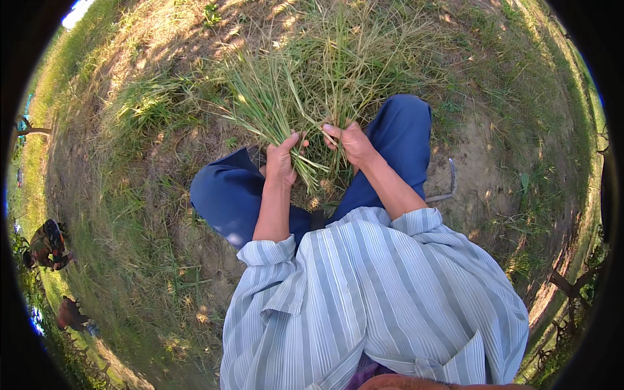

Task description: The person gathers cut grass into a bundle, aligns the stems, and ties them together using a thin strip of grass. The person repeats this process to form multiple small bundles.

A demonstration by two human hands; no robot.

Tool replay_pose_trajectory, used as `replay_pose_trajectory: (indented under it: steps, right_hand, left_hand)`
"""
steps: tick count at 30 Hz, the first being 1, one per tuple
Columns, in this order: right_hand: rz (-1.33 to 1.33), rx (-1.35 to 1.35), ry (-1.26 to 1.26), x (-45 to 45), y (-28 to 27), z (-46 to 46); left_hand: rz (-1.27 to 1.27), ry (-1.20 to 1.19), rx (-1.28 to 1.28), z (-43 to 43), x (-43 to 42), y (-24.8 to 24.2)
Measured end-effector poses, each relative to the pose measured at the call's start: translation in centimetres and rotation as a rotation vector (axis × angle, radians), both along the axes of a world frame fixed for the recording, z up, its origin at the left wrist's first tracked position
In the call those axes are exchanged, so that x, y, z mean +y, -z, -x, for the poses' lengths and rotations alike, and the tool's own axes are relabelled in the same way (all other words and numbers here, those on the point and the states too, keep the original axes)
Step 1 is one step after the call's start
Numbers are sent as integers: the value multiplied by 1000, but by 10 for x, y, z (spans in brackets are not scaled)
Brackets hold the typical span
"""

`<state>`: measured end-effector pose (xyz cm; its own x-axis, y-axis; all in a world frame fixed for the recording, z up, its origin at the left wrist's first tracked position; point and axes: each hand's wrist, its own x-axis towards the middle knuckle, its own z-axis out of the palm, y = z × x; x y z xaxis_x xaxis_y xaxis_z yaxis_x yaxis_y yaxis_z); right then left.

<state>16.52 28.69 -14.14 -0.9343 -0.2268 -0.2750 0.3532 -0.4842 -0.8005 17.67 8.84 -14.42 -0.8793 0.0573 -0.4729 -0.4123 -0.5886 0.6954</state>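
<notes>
My left hand (282, 158) is closed around a bundle of long green grass stalks (265, 112); their cut ends stick out below it, and the tops fan up and to the left. Close by on the right, my right hand (350, 140) grips a second bunch of thinner, partly dry grass (336, 92), its tops spreading upward. The two hands are a small gap apart, between my bent knees in blue trousers. A sickle (453, 178) with a curved blade lies on the soil to the right of my right knee.
Loose grass (390, 53) lies heaped beyond my hands, with another leafy pile (151, 105) at the upper left. At the far left edge a person (48, 246) is bent over, and a second figure (72, 313) is below. Tree branches (573, 285) show at the lower right.
</notes>
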Motion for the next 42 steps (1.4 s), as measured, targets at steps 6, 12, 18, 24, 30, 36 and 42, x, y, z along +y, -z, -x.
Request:
replay_pose_trajectory:
  steps: [6,12,18,24,30,36,42]
  right_hand:
    - [27,35,-110,-18,34,-18]
    - [135,-111,-83,1,49,-14]
    - [286,-175,25,13,50,-5]
    - [462,-320,40,31,75,12]
    - [378,-309,194,50,63,21]
    - [226,-135,461,90,56,41]
    - [201,-36,577,102,40,44]
  left_hand:
    - [-154,-52,93,-6,13,7]
    - [-110,-147,45,-7,10,13]
    - [-254,-218,49,-2,6,20]
    - [-293,-233,102,-3,2,20]
    - [-255,-366,78,-5,-37,21]
    - [-320,-465,242,-1,-45,8]
    - [361,-811,130,4,-65,18]
